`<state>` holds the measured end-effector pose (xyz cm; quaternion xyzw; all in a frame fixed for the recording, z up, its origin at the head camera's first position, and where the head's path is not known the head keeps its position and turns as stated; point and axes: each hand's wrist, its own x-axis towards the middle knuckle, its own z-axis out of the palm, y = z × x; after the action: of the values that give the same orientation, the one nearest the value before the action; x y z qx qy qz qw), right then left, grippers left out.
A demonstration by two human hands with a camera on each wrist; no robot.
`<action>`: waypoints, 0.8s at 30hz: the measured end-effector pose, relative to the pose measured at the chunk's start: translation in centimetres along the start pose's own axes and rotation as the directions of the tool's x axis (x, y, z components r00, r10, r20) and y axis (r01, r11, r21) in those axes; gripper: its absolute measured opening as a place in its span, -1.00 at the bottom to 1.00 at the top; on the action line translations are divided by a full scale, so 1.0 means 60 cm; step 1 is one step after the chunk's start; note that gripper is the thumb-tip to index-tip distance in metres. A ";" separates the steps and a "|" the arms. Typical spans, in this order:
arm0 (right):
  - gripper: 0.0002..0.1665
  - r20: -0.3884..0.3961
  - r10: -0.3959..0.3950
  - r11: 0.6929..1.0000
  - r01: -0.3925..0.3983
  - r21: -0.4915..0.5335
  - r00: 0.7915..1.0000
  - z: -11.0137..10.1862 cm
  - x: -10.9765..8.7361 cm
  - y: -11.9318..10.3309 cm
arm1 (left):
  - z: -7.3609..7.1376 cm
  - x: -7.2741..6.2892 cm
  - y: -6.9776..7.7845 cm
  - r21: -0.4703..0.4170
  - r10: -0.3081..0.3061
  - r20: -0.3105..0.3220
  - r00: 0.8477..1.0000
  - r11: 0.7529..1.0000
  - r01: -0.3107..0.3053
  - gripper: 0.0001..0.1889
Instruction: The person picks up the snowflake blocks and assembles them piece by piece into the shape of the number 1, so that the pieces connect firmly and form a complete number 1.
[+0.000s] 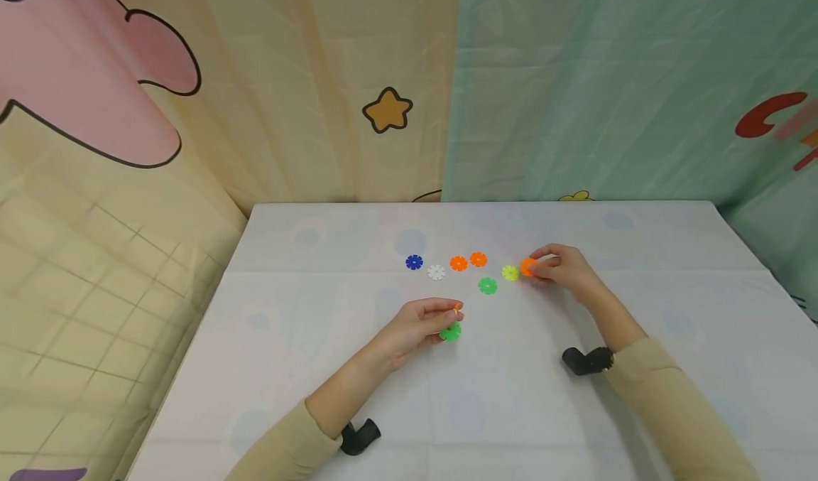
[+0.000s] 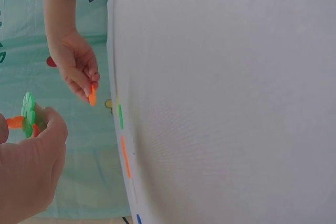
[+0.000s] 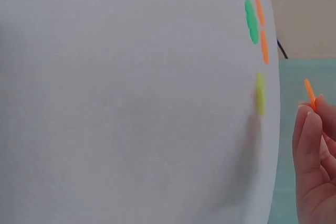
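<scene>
In the head view my left hand (image 1: 412,330) holds a green notched plastic disc (image 1: 451,332) upright between fingers and thumb. Orange pieces (image 2: 14,122) join onto that disc, as the left wrist view shows; the fingers partly cover them. To the right, my right hand (image 1: 566,271) pinches a single orange notched disc (image 1: 527,267) by its edge, raised over the table. Close beside it on the table lies a yellow disc (image 1: 510,273). Between the two hands lies a loose green disc (image 1: 488,285), flat on the cloth.
A loose row on the white table (image 1: 319,367) includes a blue disc (image 1: 414,261), a white disc (image 1: 437,272) and two orange discs, one at left (image 1: 458,263) and one at right (image 1: 478,259). Printed curtains (image 1: 319,76) hang along the table's back edge. Each wrist carries a black camera mount.
</scene>
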<state>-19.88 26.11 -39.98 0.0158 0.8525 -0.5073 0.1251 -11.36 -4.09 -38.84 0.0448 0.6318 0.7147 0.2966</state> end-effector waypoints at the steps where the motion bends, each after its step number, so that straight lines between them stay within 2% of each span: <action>1: -0.56 0.007 -0.010 1.000 0.010 -0.002 1.000 0.003 -0.002 -0.003 | 0.000 0.000 0.000 -0.001 0.001 0.001 1.000 1.000 -0.001 -0.60; 8: -0.60 0.082 -0.088 0.996 0.089 -0.011 0.993 0.026 -0.021 -0.031 | 0.000 0.001 -0.001 0.003 0.014 0.015 1.000 1.000 -0.014 -0.57; 17: -0.66 0.181 -0.169 0.986 0.167 0.027 0.969 0.056 -0.047 -0.073 | -0.001 0.003 -0.001 0.001 -0.007 0.001 1.000 1.000 0.007 -0.57; 24: -0.69 0.243 -0.230 0.973 0.219 0.070 0.942 0.072 -0.066 -0.099 | 0.000 0.004 0.000 -0.006 -0.011 0.003 1.000 1.000 0.011 -0.58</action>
<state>-16.11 19.88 -35.90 -0.1429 0.8153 -0.5339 0.1725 -11.55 -3.98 -38.93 0.0415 0.6294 0.7150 0.3015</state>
